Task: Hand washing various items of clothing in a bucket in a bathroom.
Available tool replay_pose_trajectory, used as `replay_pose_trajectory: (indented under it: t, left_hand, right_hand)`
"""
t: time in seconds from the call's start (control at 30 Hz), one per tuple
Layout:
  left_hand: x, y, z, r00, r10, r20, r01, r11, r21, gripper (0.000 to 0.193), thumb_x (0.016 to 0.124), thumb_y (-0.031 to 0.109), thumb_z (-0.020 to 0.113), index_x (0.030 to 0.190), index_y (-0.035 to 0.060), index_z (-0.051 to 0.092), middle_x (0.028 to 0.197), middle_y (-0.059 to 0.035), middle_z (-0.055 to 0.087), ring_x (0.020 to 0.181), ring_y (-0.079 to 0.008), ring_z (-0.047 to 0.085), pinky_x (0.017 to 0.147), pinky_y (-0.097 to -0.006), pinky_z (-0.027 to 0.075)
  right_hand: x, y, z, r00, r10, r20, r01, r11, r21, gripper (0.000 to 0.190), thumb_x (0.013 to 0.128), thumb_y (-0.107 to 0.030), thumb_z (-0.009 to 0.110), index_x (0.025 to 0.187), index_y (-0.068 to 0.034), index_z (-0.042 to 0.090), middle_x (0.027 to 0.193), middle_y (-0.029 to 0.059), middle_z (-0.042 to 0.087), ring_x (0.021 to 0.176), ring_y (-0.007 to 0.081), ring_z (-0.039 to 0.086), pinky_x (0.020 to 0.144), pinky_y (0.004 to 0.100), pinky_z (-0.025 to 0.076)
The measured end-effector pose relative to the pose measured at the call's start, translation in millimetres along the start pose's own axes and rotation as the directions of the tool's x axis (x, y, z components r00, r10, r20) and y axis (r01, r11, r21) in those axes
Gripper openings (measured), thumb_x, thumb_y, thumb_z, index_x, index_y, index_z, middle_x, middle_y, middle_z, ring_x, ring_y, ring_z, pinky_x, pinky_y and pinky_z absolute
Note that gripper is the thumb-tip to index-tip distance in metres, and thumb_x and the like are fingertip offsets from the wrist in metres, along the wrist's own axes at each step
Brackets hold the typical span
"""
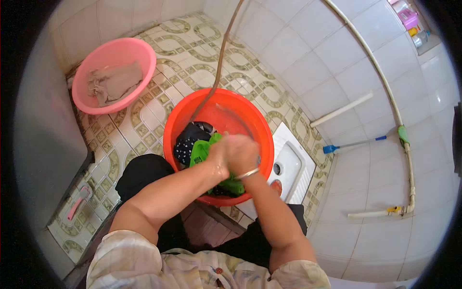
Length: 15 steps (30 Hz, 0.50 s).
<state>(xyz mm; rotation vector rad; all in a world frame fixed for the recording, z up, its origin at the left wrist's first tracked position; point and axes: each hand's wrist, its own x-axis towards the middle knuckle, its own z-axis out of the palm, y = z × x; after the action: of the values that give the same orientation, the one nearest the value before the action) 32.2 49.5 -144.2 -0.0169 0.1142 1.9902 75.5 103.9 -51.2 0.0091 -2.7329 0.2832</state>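
A red plastic basin [265, 123] stands on the floor before me. Over it my left hand [219, 157] and my right hand [243, 153] are pressed together, and the right is blurred. Both appear to be closed around a wet-looking green cloth [200, 151] with dark printing. Its folds show to the left of the hands and beneath them; the part between the hands is hidden. A black fabric with white dots [187, 144] lies at the basin's left side. On my right wrist sits a silver-coloured bangle [249, 173].
A brown hose [221, 61] runs down into the basin. At the back left stands a pink basin [149, 59] with greyish cloth [121, 81]. A squat toilet [297, 159] adjoins the red basin on the right. A pink-handled brush [77, 206] lies at left; a blue brush [330, 149] leans by the wall.
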Motion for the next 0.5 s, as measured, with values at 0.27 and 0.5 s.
replay_pose_trajectory:
  t: [0.27, 0.5]
  left_hand:
    - [-21.3, 34.5, -20.8, 0.99, -0.1, -0.096, 0.101, 0.995, 0.009, 0.036, 0.083, 0.045, 0.048, 0.08, 0.0087, 0.053, 0.078, -0.0064, 0.057, 0.072, -0.0186, 0.055, 0.067, -0.0378, 0.045]
    - [-48.2, 38.8, 95.2, 0.991, 0.06, -0.116, 0.012, 0.84, 0.542, 0.018, 0.082, 0.026, 0.055, 0.083, 0.0085, 0.054, 0.079, -0.0049, 0.058, 0.072, -0.0161, 0.057, 0.067, -0.0314, 0.047]
  right_hand:
    - [-5.3, -37.1, 11.0, 0.959, -0.189, -0.212, 0.256, 0.899, 0.356, 0.024, 0.077, -0.022, 0.052, 0.061, -0.004, 0.054, 0.058, 0.0163, 0.053, 0.055, 0.0339, 0.053, 0.049, 0.0425, 0.04]
    - [-9.1, 112.4, -35.8, 0.788, 0.612, 0.071, -0.607, 0.752, 0.256, 0.029, 0.079, -0.024, 0.049, 0.064, 0.0, 0.053, 0.059, 0.0145, 0.053, 0.051, 0.0238, 0.052, 0.049, 0.0364, 0.039]
